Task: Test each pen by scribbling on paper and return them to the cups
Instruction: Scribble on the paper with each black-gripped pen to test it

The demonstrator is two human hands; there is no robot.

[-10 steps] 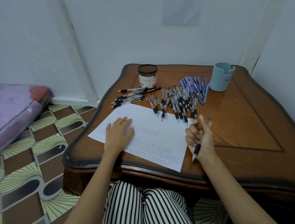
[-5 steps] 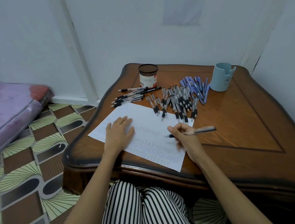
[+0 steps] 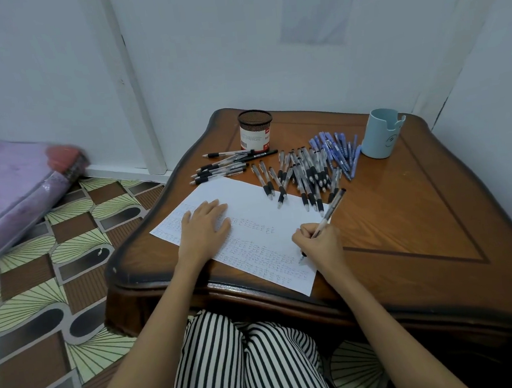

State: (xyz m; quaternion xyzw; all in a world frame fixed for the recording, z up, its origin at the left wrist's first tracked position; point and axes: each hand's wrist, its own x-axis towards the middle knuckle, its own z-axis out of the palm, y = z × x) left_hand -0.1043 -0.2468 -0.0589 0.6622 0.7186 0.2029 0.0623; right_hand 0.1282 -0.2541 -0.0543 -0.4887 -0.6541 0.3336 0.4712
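Your right hand (image 3: 318,244) grips a pen (image 3: 328,215), tip touching the paper (image 3: 250,213) near the worktop's (image 3: 406,227) front edge. Your left hand (image 3: 203,226) lies flat, fingers straight, pressing the paper's left part.

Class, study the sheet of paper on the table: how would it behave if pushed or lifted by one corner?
The sheet of paper is a single thin sheet lying flat, so it would probably flop if lifted by a corner. On the glossy table it likely slides easily; the left hand pressing it flat while the pen writes suggests so.
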